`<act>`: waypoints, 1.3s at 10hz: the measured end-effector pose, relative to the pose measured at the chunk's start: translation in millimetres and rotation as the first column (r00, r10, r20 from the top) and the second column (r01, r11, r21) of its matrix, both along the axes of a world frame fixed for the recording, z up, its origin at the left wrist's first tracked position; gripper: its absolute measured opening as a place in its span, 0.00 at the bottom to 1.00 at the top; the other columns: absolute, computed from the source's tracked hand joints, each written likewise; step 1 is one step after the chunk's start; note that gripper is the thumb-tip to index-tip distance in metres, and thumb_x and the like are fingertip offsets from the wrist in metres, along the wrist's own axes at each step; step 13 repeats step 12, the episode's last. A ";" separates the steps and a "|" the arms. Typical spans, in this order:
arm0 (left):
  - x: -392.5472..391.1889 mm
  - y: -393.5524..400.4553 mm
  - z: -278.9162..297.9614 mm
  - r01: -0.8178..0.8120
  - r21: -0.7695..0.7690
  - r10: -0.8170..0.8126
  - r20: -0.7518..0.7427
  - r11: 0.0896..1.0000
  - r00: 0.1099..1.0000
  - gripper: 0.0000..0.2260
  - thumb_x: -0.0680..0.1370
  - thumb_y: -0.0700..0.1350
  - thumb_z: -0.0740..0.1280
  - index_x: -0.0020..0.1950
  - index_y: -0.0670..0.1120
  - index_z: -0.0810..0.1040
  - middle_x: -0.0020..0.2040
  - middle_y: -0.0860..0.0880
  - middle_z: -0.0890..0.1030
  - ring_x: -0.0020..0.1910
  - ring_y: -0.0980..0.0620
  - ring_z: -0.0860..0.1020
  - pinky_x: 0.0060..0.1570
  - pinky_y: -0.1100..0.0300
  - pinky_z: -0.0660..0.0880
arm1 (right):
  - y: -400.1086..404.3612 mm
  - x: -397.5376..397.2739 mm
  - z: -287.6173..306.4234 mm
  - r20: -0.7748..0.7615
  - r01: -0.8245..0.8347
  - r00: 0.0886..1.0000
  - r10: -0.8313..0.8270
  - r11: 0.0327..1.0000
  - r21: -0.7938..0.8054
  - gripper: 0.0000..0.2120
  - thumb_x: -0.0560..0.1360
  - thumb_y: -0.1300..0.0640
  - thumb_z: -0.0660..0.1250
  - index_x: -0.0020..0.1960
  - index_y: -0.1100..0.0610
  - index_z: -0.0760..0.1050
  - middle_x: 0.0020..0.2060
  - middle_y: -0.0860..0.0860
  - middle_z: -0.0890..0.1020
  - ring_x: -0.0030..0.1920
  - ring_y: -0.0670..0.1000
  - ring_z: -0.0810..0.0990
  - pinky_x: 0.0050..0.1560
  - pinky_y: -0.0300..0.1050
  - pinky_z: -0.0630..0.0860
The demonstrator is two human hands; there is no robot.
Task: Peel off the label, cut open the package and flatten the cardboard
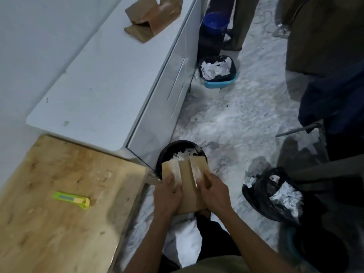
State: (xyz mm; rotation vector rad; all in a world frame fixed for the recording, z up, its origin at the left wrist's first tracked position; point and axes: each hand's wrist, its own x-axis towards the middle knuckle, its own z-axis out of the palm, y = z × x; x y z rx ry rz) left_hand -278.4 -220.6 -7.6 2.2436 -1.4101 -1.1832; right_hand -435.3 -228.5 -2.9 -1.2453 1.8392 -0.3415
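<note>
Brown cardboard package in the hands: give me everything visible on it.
The brown cardboard package is a flat, rectangular piece with whitish tape or label residue in strips down its face. It is held in the air over the black-lined waste bin, beside the wooden board's edge. The left hand presses its left part, the right hand grips its right side. Motion blur hides finer detail.

The brown cardboard package sits low in the frame, just right of centre, lifted off the desk and tilted with its far edge uppermost; strips of glossy clear tape run lengthwise down its face, one left of the middle panel and one right; whitish residue shows along those strips; the green and yellow utility knife lies flat at lower left, well apart from the package, its blade not visible.
</note>
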 end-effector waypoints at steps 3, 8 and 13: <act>-33.1 -61.0 -97.8 -0.193 0.139 0.191 0.031 0.971 0.981 0.15 0.80 0.46 0.67 0.65 0.43 0.80 0.62 0.38 0.81 0.60 0.41 0.80 0.55 0.56 0.73 | -79.8 -18.4 -98.1 -0.095 -0.104 0.988 0.123 0.977 0.187 0.22 0.80 0.42 0.59 0.67 0.55 0.73 0.66 0.58 0.76 0.64 0.61 0.76 0.59 0.51 0.72; -11.4 -140.1 -318.2 -0.358 0.297 0.369 0.018 0.885 0.929 0.13 0.81 0.46 0.61 0.55 0.41 0.82 0.49 0.41 0.82 0.46 0.45 0.78 0.41 0.59 0.69 | -165.5 7.6 -325.8 -0.072 -0.098 0.990 0.122 0.957 0.274 0.19 0.79 0.49 0.61 0.48 0.63 0.81 0.37 0.60 0.82 0.37 0.56 0.78 0.41 0.48 0.76; 6.6 -172.6 -353.6 -0.336 0.287 0.341 0.036 0.897 0.940 0.27 0.84 0.59 0.52 0.77 0.43 0.65 0.75 0.40 0.70 0.73 0.39 0.68 0.72 0.44 0.65 | -208.7 12.1 -359.8 -0.084 -0.086 0.991 0.105 0.975 0.205 0.23 0.83 0.46 0.50 0.67 0.59 0.72 0.63 0.61 0.78 0.63 0.64 0.74 0.59 0.54 0.70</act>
